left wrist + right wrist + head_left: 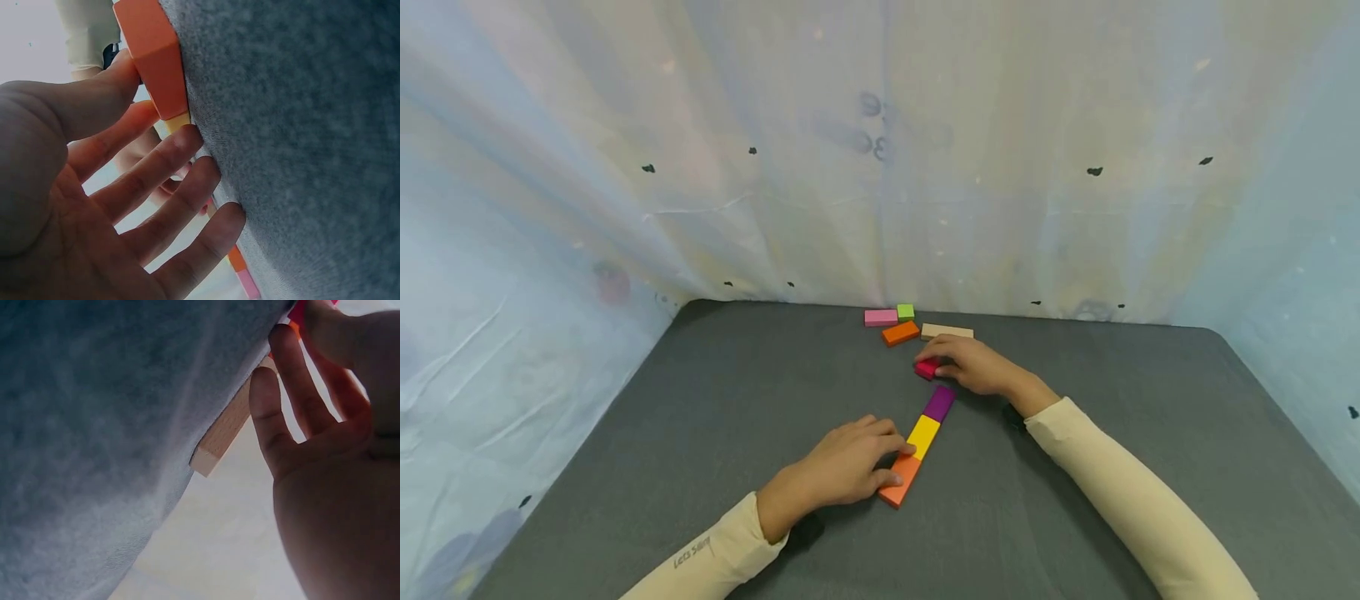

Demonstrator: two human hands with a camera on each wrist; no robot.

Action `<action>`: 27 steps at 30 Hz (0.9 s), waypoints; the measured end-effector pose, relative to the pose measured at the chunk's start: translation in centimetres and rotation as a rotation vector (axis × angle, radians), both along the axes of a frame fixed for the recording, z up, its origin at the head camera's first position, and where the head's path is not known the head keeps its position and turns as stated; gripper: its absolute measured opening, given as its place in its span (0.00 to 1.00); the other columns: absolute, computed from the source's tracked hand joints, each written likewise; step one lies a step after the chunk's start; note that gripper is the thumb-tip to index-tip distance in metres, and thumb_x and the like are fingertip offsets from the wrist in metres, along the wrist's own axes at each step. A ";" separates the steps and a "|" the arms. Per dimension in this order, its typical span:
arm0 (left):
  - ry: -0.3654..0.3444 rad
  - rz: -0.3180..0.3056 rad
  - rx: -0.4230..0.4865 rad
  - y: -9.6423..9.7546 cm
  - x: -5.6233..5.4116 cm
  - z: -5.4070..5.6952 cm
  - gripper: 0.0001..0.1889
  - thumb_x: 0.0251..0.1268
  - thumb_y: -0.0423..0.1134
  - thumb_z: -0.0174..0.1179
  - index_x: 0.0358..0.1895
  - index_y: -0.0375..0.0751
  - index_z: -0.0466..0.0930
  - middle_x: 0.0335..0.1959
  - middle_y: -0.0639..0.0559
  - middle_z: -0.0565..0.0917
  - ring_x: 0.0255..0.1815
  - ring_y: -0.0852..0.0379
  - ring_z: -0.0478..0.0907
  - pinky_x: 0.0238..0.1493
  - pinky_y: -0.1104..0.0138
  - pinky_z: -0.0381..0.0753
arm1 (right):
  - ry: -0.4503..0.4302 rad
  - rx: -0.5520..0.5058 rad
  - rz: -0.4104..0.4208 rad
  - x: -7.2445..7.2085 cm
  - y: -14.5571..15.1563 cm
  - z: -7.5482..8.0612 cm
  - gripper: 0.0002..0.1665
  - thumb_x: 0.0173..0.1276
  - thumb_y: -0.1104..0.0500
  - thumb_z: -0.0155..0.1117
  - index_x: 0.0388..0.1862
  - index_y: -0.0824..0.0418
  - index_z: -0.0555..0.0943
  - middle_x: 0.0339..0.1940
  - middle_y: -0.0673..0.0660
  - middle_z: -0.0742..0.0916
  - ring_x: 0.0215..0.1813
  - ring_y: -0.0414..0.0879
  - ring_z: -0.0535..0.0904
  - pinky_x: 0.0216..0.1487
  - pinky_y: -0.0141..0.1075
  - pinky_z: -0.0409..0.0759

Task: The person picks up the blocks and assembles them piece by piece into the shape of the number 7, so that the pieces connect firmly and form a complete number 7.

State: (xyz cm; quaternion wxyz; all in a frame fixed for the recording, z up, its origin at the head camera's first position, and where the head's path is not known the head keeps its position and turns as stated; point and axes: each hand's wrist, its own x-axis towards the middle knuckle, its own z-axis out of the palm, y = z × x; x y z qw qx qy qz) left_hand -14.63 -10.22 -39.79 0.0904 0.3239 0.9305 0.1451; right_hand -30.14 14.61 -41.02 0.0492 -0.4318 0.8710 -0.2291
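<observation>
An orange block (pixel 900 482), a yellow block (pixel 923 437) and a purple block (pixel 939 403) lie end to end in a slanting row on the dark table. My left hand (pixel 852 462) rests against this row, thumb at the orange block and index finger on the yellow one. Its other fingers stretch out loosely in the left wrist view. Farther off, past the purple end, my right hand (pixel 973 365) pinches a small red block (pixel 927 368) between thumb and fingers. In the right wrist view the red block (pixel 297 311) shows only partly at the top edge.
Near the table's back edge lie a pink block (pixel 881 317), a green block (pixel 906 312), a darker orange block (pixel 900 334) and a plain wooden block (pixel 947 331), the last just beyond my right hand. A pale sheet (pixel 925 167) hangs behind the table.
</observation>
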 end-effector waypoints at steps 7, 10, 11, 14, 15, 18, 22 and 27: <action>-0.003 0.004 -0.008 -0.2 -0.2 0.1 0.20 0.66 0.53 0.64 0.60 0.60 0.81 0.49 0.63 0.80 0.48 0.61 0.74 0.49 0.63 0.78 | 0.006 0.001 0.001 -0.2 -0.5 -0.1 0.21 0.72 0.64 0.62 0.63 0.56 0.81 0.63 0.55 0.82 0.66 0.51 0.76 0.66 0.50 0.75; -0.007 0.002 -0.006 -0.2 -0.2 -0.1 0.20 0.66 0.54 0.64 0.60 0.61 0.81 0.48 0.63 0.80 0.48 0.62 0.73 0.47 0.63 0.78 | 0.005 0.006 -0.002 -0.2 -0.6 -0.2 0.21 0.72 0.64 0.62 0.63 0.55 0.81 0.63 0.55 0.82 0.66 0.51 0.76 0.66 0.50 0.75; -0.008 0.003 -0.005 -0.2 -0.2 -0.1 0.20 0.66 0.54 0.64 0.60 0.61 0.81 0.48 0.63 0.80 0.47 0.62 0.73 0.47 0.64 0.78 | 0.005 0.005 -0.001 -0.2 -0.7 -0.2 0.21 0.72 0.64 0.62 0.63 0.56 0.81 0.64 0.55 0.82 0.66 0.51 0.76 0.67 0.50 0.74; -0.003 0.004 0.002 -0.2 -0.2 -0.2 0.20 0.65 0.54 0.64 0.60 0.61 0.81 0.48 0.63 0.80 0.47 0.62 0.73 0.46 0.64 0.78 | 0.024 0.003 0.008 -0.3 -1.0 -0.2 0.20 0.72 0.64 0.62 0.62 0.56 0.81 0.63 0.55 0.82 0.66 0.51 0.76 0.66 0.50 0.74; -0.003 0.005 0.003 -0.2 -0.1 -0.2 0.20 0.66 0.54 0.64 0.60 0.61 0.81 0.48 0.63 0.80 0.47 0.62 0.74 0.46 0.64 0.78 | 0.032 0.003 0.011 -0.4 -1.2 -0.2 0.20 0.72 0.64 0.62 0.62 0.56 0.81 0.63 0.55 0.82 0.65 0.51 0.76 0.66 0.49 0.75; 0.000 0.006 0.002 -0.2 -0.1 -0.2 0.20 0.65 0.54 0.64 0.60 0.61 0.81 0.48 0.63 0.80 0.47 0.62 0.74 0.46 0.64 0.78 | 0.054 0.019 0.005 -0.7 -1.6 -0.2 0.20 0.73 0.64 0.61 0.62 0.56 0.81 0.62 0.55 0.82 0.63 0.49 0.77 0.65 0.48 0.76; 0.007 0.002 -0.002 -0.2 -0.1 -0.2 0.20 0.66 0.54 0.64 0.60 0.61 0.81 0.47 0.63 0.80 0.47 0.62 0.73 0.47 0.65 0.78 | 0.068 0.050 -0.062 -0.9 -2.0 -0.1 0.20 0.73 0.64 0.61 0.62 0.54 0.81 0.64 0.56 0.81 0.69 0.53 0.74 0.68 0.50 0.74; 0.006 -0.004 0.002 -0.1 -0.1 -0.1 0.20 0.66 0.54 0.64 0.60 0.61 0.81 0.47 0.63 0.80 0.46 0.63 0.73 0.47 0.66 0.78 | 0.090 0.075 -0.145 -1.2 -2.3 0.0 0.21 0.72 0.63 0.62 0.63 0.53 0.81 0.67 0.59 0.79 0.72 0.57 0.73 0.69 0.54 0.72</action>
